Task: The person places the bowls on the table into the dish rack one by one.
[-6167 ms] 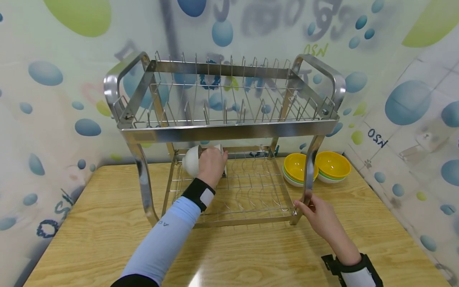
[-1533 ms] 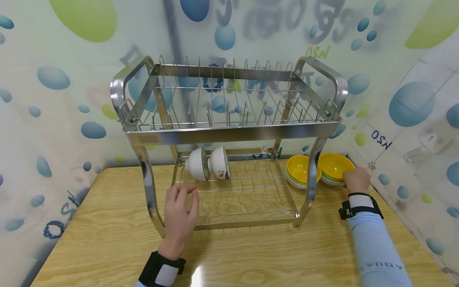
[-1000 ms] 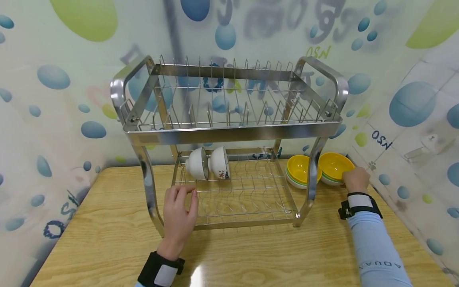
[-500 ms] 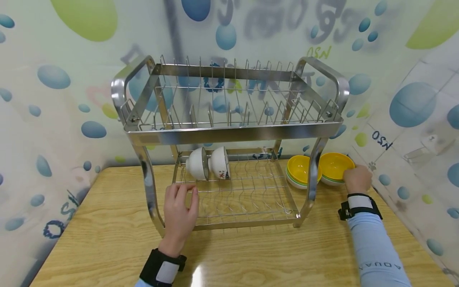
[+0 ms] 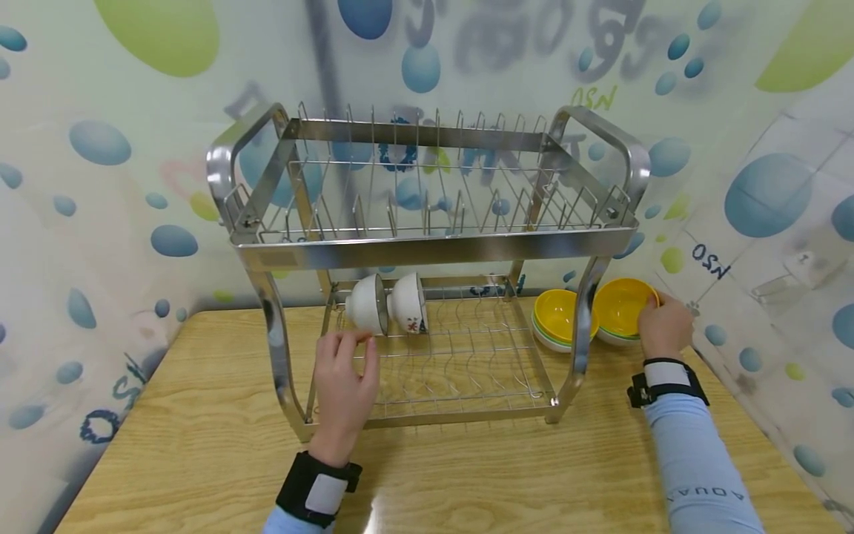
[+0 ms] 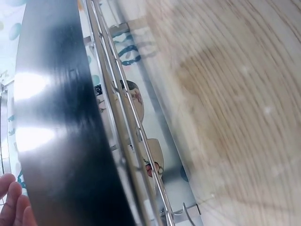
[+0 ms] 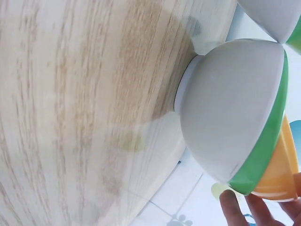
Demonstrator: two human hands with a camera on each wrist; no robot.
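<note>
At the right, my right hand (image 5: 665, 328) pinches the rim of a yellow bowl (image 5: 615, 310), top of a nested stack. The bowl is tilted and raised slightly above the green bowl (image 7: 261, 162) and white bowl (image 7: 230, 108) beneath, as the right wrist view shows. My left hand (image 5: 343, 389) hovers by the front of the dish rack's lower shelf, fingers loosely bent, seemingly holding nothing. Two white bowls, a left one (image 5: 363, 305) and a right one (image 5: 408, 304) with a floral print, stand on their sides at the back left of that shelf.
A two-tier metal dish rack (image 5: 434, 248) stands in the middle of the wooden table (image 5: 467, 475). Its right front leg (image 5: 582, 341) rises beside a second stack topped by a yellow bowl (image 5: 555, 315). A patterned wall covering (image 5: 133, 222) closes off the back and right.
Earlier a hand set a white bowl on the lower shelf. Since then my right hand has reached the right stack, and its yellow bowl now tilts up. My left hand has shifted slightly right and up.
</note>
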